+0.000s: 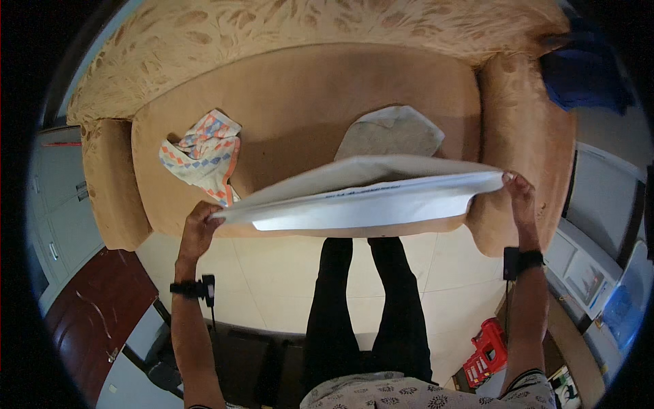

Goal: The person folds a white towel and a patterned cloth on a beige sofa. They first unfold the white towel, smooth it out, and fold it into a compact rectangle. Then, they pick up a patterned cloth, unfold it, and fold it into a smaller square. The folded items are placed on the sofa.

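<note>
A white cloth (357,210) is stretched out in front of me above the front of the sofa seat (291,117). My left hand (198,227) pinches its left corner and my right hand (521,193) grips its right end. The cloth's middle bows upward, and a line of dark print runs along a fold. Behind it a greyish-beige cloth (391,134) with a pale edge lies on the seat, its near part hidden. Nearer my left hand, a crumpled towel (207,158) with orange and blue diamonds rests on the seat.
The sofa's armrests (115,184) and patterned backrest (317,20) surround the seat. A red plastic object (485,353) is on the right below my arm. At the left stand a dark red wooden surface (102,296) and grey cabinets (66,204). Dark blue fabric (585,76) hangs beyond the right armrest.
</note>
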Available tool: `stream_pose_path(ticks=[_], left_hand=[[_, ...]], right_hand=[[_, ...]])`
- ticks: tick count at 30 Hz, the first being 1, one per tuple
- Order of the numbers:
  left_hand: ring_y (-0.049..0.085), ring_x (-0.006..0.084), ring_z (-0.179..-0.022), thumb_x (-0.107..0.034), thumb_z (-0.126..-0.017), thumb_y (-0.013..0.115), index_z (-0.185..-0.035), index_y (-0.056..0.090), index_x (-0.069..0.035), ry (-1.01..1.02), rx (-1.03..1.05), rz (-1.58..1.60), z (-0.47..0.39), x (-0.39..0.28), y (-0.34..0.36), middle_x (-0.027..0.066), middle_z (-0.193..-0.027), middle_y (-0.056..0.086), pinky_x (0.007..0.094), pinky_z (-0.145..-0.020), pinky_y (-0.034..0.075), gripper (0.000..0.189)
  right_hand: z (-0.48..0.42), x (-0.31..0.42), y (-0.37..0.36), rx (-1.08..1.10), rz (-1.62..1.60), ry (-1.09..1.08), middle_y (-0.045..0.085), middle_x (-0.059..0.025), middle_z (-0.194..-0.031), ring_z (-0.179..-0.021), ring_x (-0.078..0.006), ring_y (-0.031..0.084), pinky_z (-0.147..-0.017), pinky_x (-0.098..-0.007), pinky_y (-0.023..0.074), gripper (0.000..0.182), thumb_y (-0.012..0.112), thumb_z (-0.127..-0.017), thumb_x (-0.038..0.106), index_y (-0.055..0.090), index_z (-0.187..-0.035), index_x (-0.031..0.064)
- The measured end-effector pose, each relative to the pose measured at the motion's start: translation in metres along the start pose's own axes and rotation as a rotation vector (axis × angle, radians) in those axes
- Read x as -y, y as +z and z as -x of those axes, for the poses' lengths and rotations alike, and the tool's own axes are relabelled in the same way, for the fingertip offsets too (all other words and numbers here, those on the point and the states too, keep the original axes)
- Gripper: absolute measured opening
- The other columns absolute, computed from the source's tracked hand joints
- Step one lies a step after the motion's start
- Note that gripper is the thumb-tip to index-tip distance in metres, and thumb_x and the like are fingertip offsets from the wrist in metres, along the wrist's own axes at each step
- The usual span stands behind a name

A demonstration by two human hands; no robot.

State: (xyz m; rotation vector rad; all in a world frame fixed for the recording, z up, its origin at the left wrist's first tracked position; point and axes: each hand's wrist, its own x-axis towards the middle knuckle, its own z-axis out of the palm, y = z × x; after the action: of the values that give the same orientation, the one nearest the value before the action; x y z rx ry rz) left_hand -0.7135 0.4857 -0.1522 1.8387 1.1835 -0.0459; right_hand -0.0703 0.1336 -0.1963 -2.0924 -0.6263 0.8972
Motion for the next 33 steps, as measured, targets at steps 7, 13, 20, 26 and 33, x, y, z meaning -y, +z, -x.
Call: stream_pose_path(ticks=[7, 13, 20, 26, 33], left_hand=[[0.056, 0.0242, -0.099, 0.004, -0.078, 0.07, -0.096, 0.063, 0.0, 0.302, -0.497, -0.232, 0.123, -0.137, -0.078, 0.0123, -0.106, 0.058, 0.0338, -0.089, 0.044, 0.02], [0.057, 0.0204, -0.098, 0.003, -0.08, 0.069, -0.094, 0.061, 0.0, 0.284, -0.47, -0.038, 0.163, -0.156, -0.109, 0.0108, -0.105, 0.06, 0.0319, -0.089, 0.045, 0.016], [0.056, 0.0151, -0.092, 0.006, -0.081, 0.065, -0.093, 0.064, 0.003, 0.149, -0.644, 0.237, 0.233, -0.191, -0.16, 0.0051, -0.095, 0.061, 0.0265, -0.083, 0.045, 0.013], [0.056, 0.0135, -0.089, 0.01, -0.078, 0.067, -0.087, 0.064, 0.001, 0.26, -0.524, 0.135, 0.229, -0.173, -0.128, 0.0046, -0.093, 0.061, 0.0259, -0.082, 0.044, 0.014], [0.055, 0.0099, -0.081, 0.009, -0.076, 0.07, -0.082, 0.062, -0.001, 0.092, -0.345, 0.279, 0.264, -0.136, -0.105, 0.0006, -0.086, 0.06, 0.0243, -0.076, 0.045, 0.015]], right_hand=[[0.151, 0.148, -0.082, -0.256, -0.046, -0.072, 0.065, 0.0006, -0.091, -0.088, -0.0093, 0.056, -0.086, -0.0242, 0.0434, 0.021, 0.067, -0.089, 0.015, 0.069, -0.102, -0.0006], [0.194, 0.163, -0.109, -0.27, -0.081, -0.063, 0.064, 0.0014, -0.086, -0.078, -0.0079, 0.055, -0.075, -0.0228, 0.0443, 0.018, 0.068, -0.088, 0.014, 0.071, -0.102, 0.0022], [0.23, 0.195, -0.12, -0.359, -0.418, -0.255, 0.062, 0.0029, -0.083, -0.075, -0.0059, 0.051, -0.069, -0.0213, 0.0429, 0.018, 0.069, -0.088, 0.013, 0.071, -0.101, 0.0009], [0.26, 0.153, -0.119, -0.284, -0.248, -0.167, 0.062, 0.0032, -0.081, -0.072, -0.0063, 0.051, -0.066, -0.0209, 0.0424, 0.018, 0.069, -0.087, 0.009, 0.071, -0.102, 0.0001], [0.289, 0.132, -0.107, -0.193, -0.226, -0.089, 0.062, 0.0031, -0.076, -0.067, -0.0058, 0.051, -0.062, -0.021, 0.0415, 0.013, 0.07, -0.085, 0.008, 0.071, -0.097, 0.0021]])
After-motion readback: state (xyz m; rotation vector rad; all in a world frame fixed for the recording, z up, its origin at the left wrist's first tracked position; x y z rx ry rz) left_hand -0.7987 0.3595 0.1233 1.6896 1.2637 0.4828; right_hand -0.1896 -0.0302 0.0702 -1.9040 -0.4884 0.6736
